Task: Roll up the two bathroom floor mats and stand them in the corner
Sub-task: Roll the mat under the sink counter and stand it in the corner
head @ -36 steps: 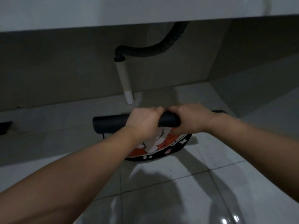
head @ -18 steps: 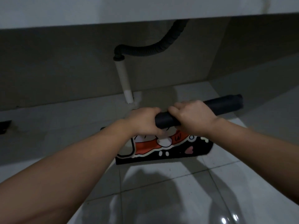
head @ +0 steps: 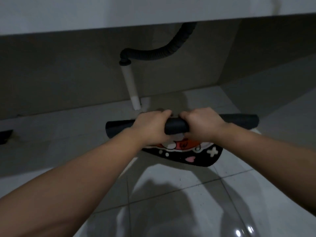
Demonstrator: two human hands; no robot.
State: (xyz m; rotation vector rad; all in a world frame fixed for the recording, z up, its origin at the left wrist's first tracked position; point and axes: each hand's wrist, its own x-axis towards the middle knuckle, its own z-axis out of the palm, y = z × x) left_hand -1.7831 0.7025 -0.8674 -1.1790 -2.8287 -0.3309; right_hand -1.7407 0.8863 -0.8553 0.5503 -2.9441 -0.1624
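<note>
One floor mat (head: 176,128) is partly rolled into a dark tube lying left to right above the tiled floor. Its loose end (head: 196,154) hangs below the roll, black with an orange and white cartoon print, a white cross and a pink heart. My left hand (head: 150,127) grips the roll left of its middle. Close beside it, my right hand (head: 200,125) is wrapped over the roll to the right of the middle. The roll's ends stick out past both hands. I see no second mat.
A white drain pipe (head: 130,86) with a black corrugated hose (head: 164,52) comes down under a white counter (head: 119,12) just behind the mat. Walls meet in a corner (head: 220,84) at the back right. Glossy tiled floor (head: 171,202) spreads in front. A dark object (head: 5,136) lies at the far left.
The roll has swung back to level after its right end was tilted up, and its left end shows again. The hanging printed end has shifted right. Both hands keep their grip.
</note>
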